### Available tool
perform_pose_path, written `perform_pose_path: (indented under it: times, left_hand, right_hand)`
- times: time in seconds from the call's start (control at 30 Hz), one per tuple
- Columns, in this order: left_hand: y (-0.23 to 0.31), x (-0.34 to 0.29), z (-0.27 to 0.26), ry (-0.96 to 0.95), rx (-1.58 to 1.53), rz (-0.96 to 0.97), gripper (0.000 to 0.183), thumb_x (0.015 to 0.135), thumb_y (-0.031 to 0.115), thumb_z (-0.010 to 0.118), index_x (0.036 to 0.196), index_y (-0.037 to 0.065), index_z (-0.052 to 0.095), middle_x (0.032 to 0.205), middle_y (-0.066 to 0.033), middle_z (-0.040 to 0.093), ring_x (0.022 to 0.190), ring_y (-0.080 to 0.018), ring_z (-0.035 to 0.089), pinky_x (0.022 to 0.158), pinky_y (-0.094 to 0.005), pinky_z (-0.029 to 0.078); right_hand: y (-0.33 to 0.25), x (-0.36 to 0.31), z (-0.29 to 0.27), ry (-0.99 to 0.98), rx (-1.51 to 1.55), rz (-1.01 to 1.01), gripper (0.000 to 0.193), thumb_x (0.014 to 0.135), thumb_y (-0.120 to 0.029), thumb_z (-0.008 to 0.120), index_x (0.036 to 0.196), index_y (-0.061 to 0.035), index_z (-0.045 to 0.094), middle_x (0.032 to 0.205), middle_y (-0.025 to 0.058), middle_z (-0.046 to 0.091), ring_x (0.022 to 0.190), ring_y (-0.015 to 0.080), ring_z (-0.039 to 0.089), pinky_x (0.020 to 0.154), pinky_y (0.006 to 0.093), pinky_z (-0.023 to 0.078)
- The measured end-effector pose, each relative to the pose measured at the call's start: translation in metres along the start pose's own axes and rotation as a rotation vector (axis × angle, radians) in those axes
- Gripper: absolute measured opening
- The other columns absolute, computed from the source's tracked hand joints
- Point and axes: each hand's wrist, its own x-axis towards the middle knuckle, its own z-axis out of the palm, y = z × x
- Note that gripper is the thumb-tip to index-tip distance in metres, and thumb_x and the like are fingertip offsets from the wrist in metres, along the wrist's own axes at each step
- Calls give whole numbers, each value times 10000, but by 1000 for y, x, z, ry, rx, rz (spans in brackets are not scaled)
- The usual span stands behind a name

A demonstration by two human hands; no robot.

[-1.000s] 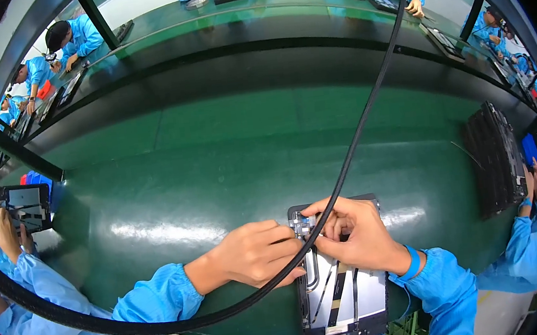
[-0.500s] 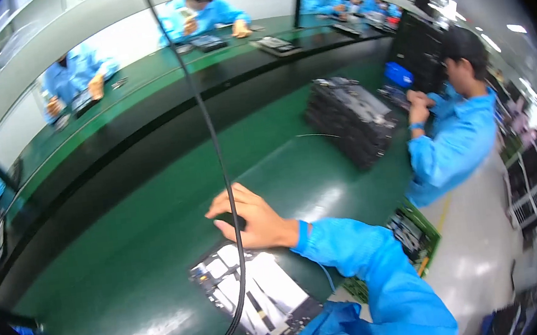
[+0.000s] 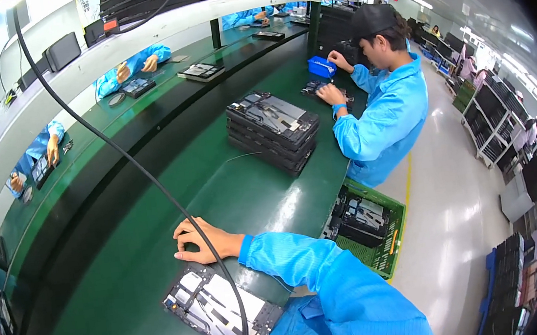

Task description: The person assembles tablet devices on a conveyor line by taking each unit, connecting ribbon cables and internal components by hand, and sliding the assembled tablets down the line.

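My right hand (image 3: 205,239) is just beyond the far edge of an opened tablet-like device (image 3: 221,305), low over the green bench. Its thumb and fingers curl into a ring, tips close together; whatever may be between them is too small to make out. The device lies flat with bright silvery panels and dark circuit parts facing up. A black cable (image 3: 150,177) hangs in front of the bench and crosses over the device. My left hand is out of view.
Similar devices form a stack (image 3: 271,134) farther along the green bench (image 3: 131,302). Beside it a co-worker in blue (image 3: 384,108) handles parts near a blue bin (image 3: 321,67). A green crate (image 3: 384,253) holding devices stands right of my arm. Behind runs a shelf frame (image 3: 154,31).
The view has swung right, so the stack, crate and co-worker sit farther left. My right hand stays near the device's far edge, fingers curled closer together. The co-worker's one hand has risen to the bin.
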Motion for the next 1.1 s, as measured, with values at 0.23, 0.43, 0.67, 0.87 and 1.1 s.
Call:
perform_pose_path:
  times: [0.23, 0.43, 0.67, 0.87, 1.1]
  left_hand:
    - [-178, 173, 171, -57, 361, 226, 683, 1020, 592, 576, 1566, 207, 435, 1424, -187, 653, 1257, -345, 615, 1155, -561, 418]
    - [-395, 426, 443, -44, 704, 465, 443, 1044, 424, 575, 1384, 150, 500, 1311, -169, 681, 1122, -312, 632, 1026, -508, 472]
    - [-472, 513, 492, -59, 1181, 694, 176, 1072, 228, 574, 1172, 84, 576, 1179, -148, 713, 965, -274, 653, 876, -446, 535]
    - [-530, 355, 246, 286, 1085, 250, 101, 1049, 56, 592, 967, 66, 533, 1148, -145, 721, 953, -323, 666, 876, -470, 559]
    - [-551, 405, 248, -65, 1998, 562, 247, 964, 204, 765, 1126, 69, 635, 1332, -175, 684, 1244, -426, 616, 1102, -589, 460]
  right_hand:
    - [0, -6, -13, -49, 10, 80, 321, 1018, -389, 764, 941, -77, 782, 1239, 131, 690, 1271, 351, 565, 1128, 488, 441]
    - [-2, -9, -12, -61, 37, 74, 298, 1020, -366, 783, 973, -71, 775, 1278, 154, 701, 1280, 362, 577, 1115, 486, 469]
    - [-2, -5, -9, 64, 114, 11, 214, 1002, -248, 807, 1101, -64, 760, 1212, 129, 714, 1222, 336, 598, 1109, 473, 479]
    - [-26, -26, -72, 439, 8, 58, 203, 955, -118, 798, 1151, -73, 772, 1214, 124, 724, 1205, 332, 622, 1087, 448, 491]
    - [-19, -24, -223, 646, -491, 15, 281, 890, -122, 797, 1166, -84, 758, 1225, 153, 707, 1227, 364, 607, 1086, 475, 484]
